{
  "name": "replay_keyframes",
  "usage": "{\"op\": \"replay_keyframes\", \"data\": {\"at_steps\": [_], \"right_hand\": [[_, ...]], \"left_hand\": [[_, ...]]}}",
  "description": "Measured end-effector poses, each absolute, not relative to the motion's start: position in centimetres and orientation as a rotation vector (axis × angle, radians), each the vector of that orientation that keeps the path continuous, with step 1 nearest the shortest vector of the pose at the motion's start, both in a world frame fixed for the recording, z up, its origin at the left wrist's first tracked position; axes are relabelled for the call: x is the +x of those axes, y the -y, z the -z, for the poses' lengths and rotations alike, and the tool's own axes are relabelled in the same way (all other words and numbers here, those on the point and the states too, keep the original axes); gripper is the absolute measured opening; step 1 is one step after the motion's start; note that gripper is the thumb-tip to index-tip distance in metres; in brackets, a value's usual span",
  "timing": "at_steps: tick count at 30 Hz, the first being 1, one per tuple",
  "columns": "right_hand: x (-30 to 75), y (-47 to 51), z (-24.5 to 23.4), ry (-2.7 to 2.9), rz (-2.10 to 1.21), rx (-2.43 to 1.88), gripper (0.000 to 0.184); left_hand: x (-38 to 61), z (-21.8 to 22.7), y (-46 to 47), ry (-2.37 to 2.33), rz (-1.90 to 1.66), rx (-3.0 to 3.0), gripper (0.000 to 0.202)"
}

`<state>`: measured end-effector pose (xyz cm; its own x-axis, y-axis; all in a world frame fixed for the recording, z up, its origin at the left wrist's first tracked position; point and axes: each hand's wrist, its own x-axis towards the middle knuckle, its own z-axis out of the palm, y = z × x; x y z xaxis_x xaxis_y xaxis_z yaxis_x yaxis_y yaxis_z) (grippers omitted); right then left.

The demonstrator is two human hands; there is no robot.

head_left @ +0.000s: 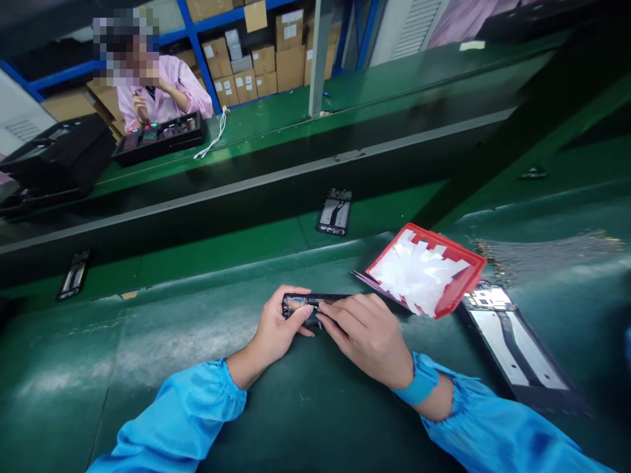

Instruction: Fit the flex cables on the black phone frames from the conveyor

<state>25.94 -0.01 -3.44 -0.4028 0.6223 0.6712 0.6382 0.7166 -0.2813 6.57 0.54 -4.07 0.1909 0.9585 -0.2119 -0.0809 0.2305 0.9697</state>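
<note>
Green matting covers the bench [148,368] where we work, and on it, just in front of us, lies the thing we handle: a dark, narrow phone frame [315,303], lying flat and long-ways across our view, with small metal parts showing at its left end. Our left hand [277,323] curls around that left end, thumb laid along the near edge, fingers closed on it. Our right hand [367,332] lies over the frame's right part, fingers bent and pressed together, the fingertips [325,316] down on the frame's middle; we cannot tell whether they pinch anything small. Both sleeves are bright blue, and a blue wrist strap [419,386] sits on the right wrist.

Right of the frame, touching its far end as far as we can see, a red tray [473,266] stands tilted, filled with white slips [419,272] heaped loosely. Further right of the frame, partly under the tray's corner, lies a second phone frame [517,348], dark with pale inner panels.

Beyond the frame runs a lower green belt [236,246] carrying two more phone frames, one [335,211] straight behind ours and another [73,274] far to its left. Beyond that, across a second bench, a person in a pink coat [162,92] sits behind a black tray [158,136] of parts, with a white cable [213,139] beside it and cardboard boxes [261,59] shelved behind.
</note>
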Motion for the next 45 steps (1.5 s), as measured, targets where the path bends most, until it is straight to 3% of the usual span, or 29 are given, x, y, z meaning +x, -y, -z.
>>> {"op": "replay_keyframes", "data": {"at_steps": [12,19,26,33,40,45], "right_hand": [[25.9,0.0,3.5,2.144,0.023,-0.960,0.010],[25.8,-0.6,4.5,1.971,-0.074,-1.049,0.029],[25.9,-2.0,6.2,1.729,-0.436,-1.233,0.041],[27.3,-4.0,7.3,1.691,-0.604,-1.217,0.039],[27.3,-4.0,7.3,1.642,-0.641,-1.256,0.039],[26.4,-3.4,7.3,1.599,-0.599,-1.286,0.048]], "left_hand": [[6.4,3.9,-0.4,-1.121,-0.952,1.110,0.048],[3.3,3.5,-3.9,-1.283,-1.025,1.197,0.057],[2.8,3.4,-4.4,-1.341,-1.065,1.241,0.054],[3.8,3.9,-3.4,-1.334,-1.113,1.204,0.058],[4.2,4.8,-1.8,-1.301,-1.084,1.340,0.048],[5.1,5.5,-0.2,-1.363,-1.087,1.464,0.043]]}}
